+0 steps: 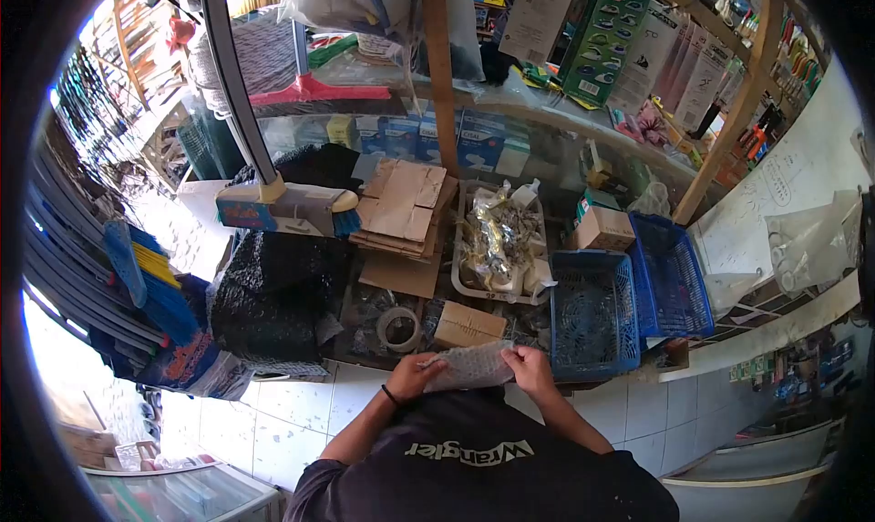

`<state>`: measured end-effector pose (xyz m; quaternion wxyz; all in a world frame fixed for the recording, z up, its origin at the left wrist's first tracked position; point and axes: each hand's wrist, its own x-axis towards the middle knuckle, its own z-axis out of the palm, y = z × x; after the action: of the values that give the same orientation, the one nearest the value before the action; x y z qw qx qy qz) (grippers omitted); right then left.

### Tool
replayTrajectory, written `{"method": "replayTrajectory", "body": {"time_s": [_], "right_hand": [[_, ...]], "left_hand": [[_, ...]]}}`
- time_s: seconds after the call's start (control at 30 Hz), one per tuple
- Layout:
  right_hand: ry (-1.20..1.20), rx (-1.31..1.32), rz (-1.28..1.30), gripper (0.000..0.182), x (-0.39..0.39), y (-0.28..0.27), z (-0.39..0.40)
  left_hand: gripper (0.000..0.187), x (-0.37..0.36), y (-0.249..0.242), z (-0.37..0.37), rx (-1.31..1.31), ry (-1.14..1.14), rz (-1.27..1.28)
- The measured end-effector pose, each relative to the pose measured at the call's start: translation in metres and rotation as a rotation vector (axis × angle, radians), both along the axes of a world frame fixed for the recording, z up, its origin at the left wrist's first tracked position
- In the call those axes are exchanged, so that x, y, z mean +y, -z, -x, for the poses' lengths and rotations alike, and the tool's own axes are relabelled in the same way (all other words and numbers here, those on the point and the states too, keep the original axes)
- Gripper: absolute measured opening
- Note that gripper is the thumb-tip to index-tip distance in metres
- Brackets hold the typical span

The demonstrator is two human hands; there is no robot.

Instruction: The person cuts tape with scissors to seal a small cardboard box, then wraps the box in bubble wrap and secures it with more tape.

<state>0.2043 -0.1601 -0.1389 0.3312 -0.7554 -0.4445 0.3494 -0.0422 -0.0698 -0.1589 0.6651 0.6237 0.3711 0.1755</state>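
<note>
My left hand (415, 374) and my right hand (529, 369) both grip a sheet of bubble wrap (471, 365), held close to my chest over the near edge of a cluttered glass counter (383, 326). The left hand pinches the sheet's left end and the right hand pinches its top right corner. A black band circles my left wrist. Just beyond the sheet lie a small cardboard box (468, 325) and a roll of tape (399, 329).
Two blue plastic baskets (588, 317) (673, 289) sit right of my hands. A white tray of packaged goods (497, 244), flat cardboard pieces (401, 207), a black bundle (273, 294) and a broom (283, 207) crowd the counter. Shelves of boxed goods stand behind.
</note>
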Motion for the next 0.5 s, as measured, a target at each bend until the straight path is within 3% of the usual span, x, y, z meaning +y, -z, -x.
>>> {"method": "replayTrajectory", "body": {"time_s": [0.07,0.3,0.5], "right_hand": [[-0.005,0.001,-0.014,0.032,0.002,0.007,0.000],[-0.111,0.062,-0.010,0.032,0.004,0.010,-0.005],[-0.166,-0.177,0.068,0.030,0.006,-0.002,0.000]], "left_hand": [[0.023,0.001,0.006,0.001,-0.103,-0.066,-0.034],[0.023,-0.002,0.013,0.006,-0.066,-0.124,-0.028],[0.022,-0.005,0.010,0.008,-0.037,-0.091,-0.093]]}}
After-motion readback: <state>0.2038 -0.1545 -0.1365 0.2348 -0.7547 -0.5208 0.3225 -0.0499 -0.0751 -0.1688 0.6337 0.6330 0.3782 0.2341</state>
